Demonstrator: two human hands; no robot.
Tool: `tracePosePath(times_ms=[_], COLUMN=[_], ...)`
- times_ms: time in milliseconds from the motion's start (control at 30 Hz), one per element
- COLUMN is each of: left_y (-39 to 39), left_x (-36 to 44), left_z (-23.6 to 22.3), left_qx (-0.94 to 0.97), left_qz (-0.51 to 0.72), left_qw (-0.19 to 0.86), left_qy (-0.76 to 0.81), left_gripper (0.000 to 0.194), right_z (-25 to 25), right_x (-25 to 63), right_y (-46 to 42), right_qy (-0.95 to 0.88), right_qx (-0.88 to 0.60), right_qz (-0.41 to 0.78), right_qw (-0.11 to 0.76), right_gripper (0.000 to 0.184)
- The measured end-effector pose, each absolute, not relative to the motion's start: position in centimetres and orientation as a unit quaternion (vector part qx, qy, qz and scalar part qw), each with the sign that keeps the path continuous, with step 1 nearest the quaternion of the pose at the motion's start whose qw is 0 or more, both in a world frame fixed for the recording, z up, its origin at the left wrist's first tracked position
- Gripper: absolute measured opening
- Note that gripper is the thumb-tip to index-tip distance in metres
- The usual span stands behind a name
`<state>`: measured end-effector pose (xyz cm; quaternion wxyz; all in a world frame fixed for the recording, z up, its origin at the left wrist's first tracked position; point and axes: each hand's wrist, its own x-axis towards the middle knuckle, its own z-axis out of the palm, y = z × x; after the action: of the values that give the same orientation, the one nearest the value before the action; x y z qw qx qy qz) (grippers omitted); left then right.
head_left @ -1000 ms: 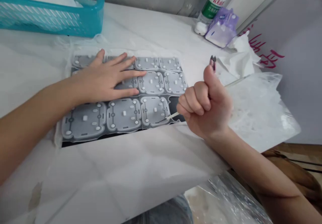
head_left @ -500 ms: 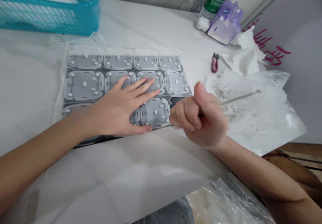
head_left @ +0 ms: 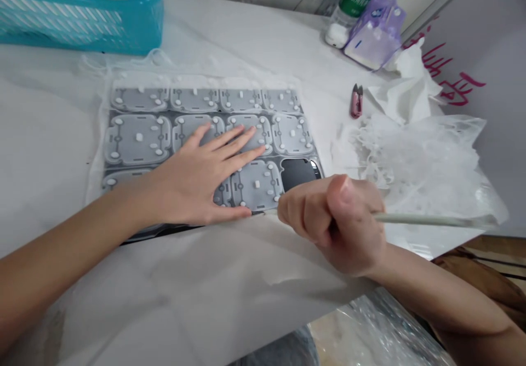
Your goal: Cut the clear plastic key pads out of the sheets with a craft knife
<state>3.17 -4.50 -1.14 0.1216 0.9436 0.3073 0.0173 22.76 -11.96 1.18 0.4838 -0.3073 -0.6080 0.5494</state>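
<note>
Your left hand [head_left: 193,182]: open, fingers spread, pressed flat on the grey silicone keypad sheet [head_left: 137,138], seemingly to pin it steady. Sheet: mid-counter [head_left: 246,26], close to the front edge, on white plastic film [head_left: 93,179]. Your right hand [head_left: 332,221]: closed in a fist, gripping a thin white stick [head_left: 427,219], one end at the sheet's near edge, wrist angled inward. Pink snips [head_left: 356,102]: toward the counter's back right corner
</note>
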Motion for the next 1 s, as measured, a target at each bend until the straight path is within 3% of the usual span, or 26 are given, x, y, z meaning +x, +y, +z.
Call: tracePosePath(times_ms=[133,333,767,1000], left_y=[-4.6,-4.5,-4.3,-4.3], left_x=[3.1,3.1,3.2,3.0], left_z=[-0.9,-0.7,-1.1,-1.4], left_qx=[0.945,0.946,0.946,0.950], left_qz=[0.016,0.012,0.006,0.015], left_qw=[0.121,0.115,0.121,0.117], left_qy=[0.303,0.302,0.300,0.291], left_gripper=[0.085,0.082,0.087,0.081], right_z=[1.7,3.8,3.4,2.3], right_x=[22.4,22.4,23.0,23.7], right_y=[-12.6,-12.1,-10.2,-8.8], right_qy=[-0.642,-0.714,-0.566,-0.520], right_qx=[-0.340,-0.326,-0.398,-0.308], right_qz=[0.493,0.508,0.548,0.623], right_qw=[0.479,0.356,0.469,0.496], right_gripper=[0.052,0.050,0.058,0.060])
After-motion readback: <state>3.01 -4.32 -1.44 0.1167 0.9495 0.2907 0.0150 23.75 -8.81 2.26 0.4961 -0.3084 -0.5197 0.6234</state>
